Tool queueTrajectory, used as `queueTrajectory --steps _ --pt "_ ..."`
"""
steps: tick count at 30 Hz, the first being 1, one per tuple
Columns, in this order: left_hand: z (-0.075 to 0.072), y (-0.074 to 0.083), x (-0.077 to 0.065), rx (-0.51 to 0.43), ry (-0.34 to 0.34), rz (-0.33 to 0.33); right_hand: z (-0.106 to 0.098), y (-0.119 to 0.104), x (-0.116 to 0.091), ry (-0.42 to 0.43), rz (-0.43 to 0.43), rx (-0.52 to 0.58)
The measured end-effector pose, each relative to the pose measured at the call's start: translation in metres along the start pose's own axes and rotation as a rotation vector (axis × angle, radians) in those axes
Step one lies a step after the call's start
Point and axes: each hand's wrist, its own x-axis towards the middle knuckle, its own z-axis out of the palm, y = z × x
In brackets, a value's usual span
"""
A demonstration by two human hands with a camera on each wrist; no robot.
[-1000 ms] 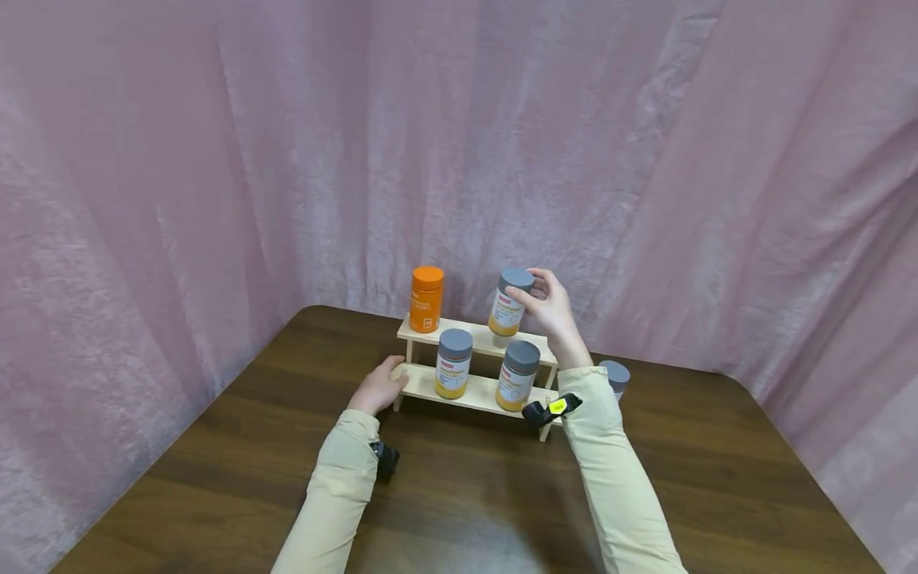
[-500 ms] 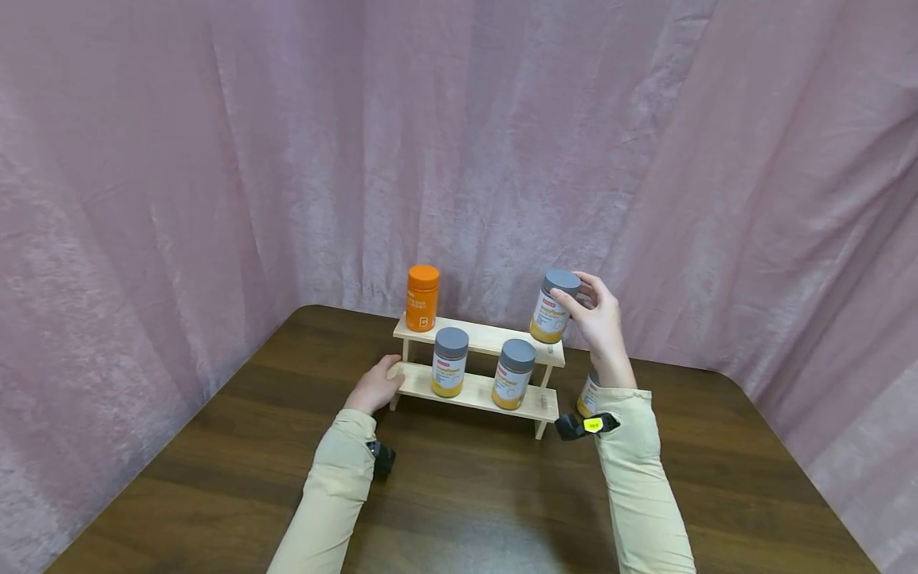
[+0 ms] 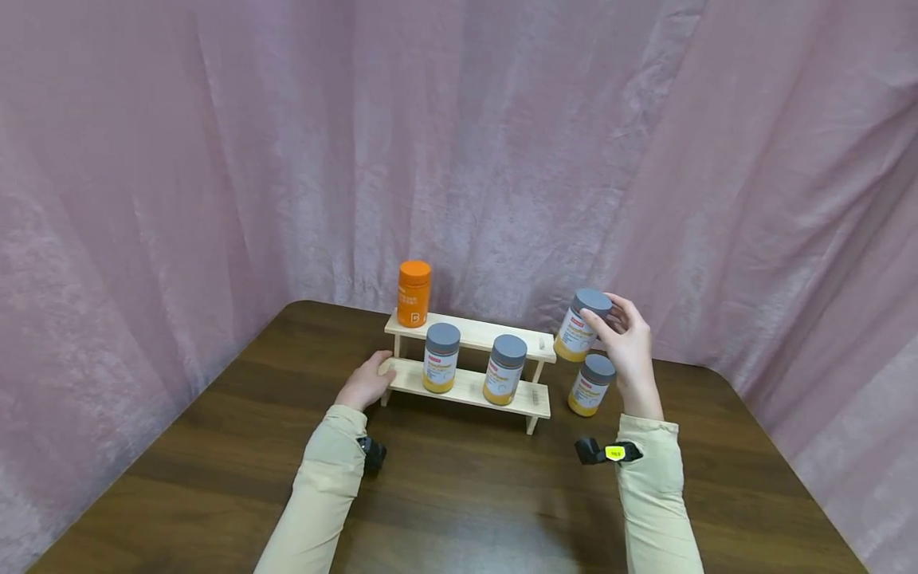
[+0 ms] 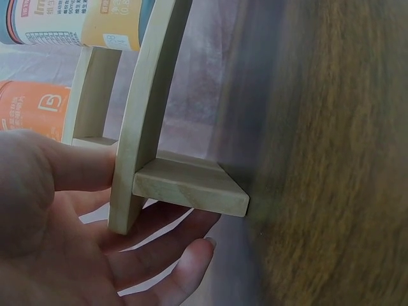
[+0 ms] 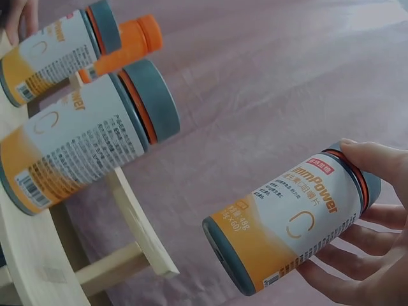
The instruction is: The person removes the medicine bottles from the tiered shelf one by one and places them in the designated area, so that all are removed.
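Observation:
My right hand (image 3: 627, 343) holds a grey-lidded supplement bottle (image 3: 579, 327) by its upper part, thumb on the near side and fingers behind. The bottle tilts, off the right end of a two-tier wooden display rack (image 3: 469, 384). In the right wrist view its white and orange label (image 5: 306, 210) faces the camera. My left hand (image 3: 364, 384) grips the left end of the rack's lower board, thumb above and fingers beneath, as the left wrist view shows. Two similar bottles, a left one (image 3: 441, 359) and a right one (image 3: 505, 370), stand upright on that lower board.
An orange bottle (image 3: 413, 295) stands at the left of the upper board (image 3: 488, 333). Another grey-lidded bottle (image 3: 591, 386) is on the dark wooden table (image 3: 459, 486), just right of the rack. A pink curtain (image 3: 459, 159) hangs behind the table.
My right hand has carried its bottle rightward from over the upper board to beyond the rack's right end, slightly lower. The bottle on the table has come into full view. My left hand keeps its grip.

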Motion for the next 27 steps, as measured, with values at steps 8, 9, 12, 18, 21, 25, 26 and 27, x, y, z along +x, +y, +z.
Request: queueTrajectory --steps 8,9,12,18,21,25,26,27 --pt "-0.003 0.000 0.000 -0.006 -0.009 -0.008 -0.010 0.003 -0.014 0.082 -0.008 0.082" --pt "-0.003 -0.001 0.000 -0.007 -0.011 -0.007 -0.012 0.004 -0.015 0.089 -0.014 0.078" --pt "-0.003 -0.002 0.001 -0.014 -0.011 0.002 -0.014 0.007 -0.019 0.107 -0.029 0.052" --pt "-0.002 -0.002 0.004 -0.019 -0.013 0.002 -0.022 0.018 -0.018 0.112 -0.025 0.082" --pt "-0.002 -0.002 0.004 -0.026 -0.020 -0.002 -0.027 0.022 -0.017 0.133 -0.018 0.111" --pt "-0.003 -0.003 0.001 -0.084 -0.045 -0.019 -0.034 0.026 -0.017 0.171 -0.024 0.122" --pt "-0.003 -0.003 0.001 -0.099 -0.049 -0.025 -0.036 0.026 -0.017 0.179 -0.028 0.117" --pt "-0.003 -0.003 0.000 -0.114 -0.054 -0.033 -0.037 0.027 -0.017 0.185 -0.027 0.121"
